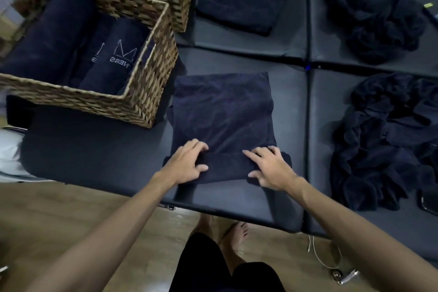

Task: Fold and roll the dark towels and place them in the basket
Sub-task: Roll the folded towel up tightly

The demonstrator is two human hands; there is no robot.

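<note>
Centre frame, a folded dark towel [222, 111] lies on the desk [94, 156]; the left hand [187, 163] and right hand [270, 168] grasp its rolled near edge; the basket [142, 92] with rolled towels [118, 54] sits upper left.

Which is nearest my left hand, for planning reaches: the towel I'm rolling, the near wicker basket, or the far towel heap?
From the left hand, head view:
1. Rolled towel, under the hand.
2. Near basket, up-left.
3. Far heap, top right.
</note>
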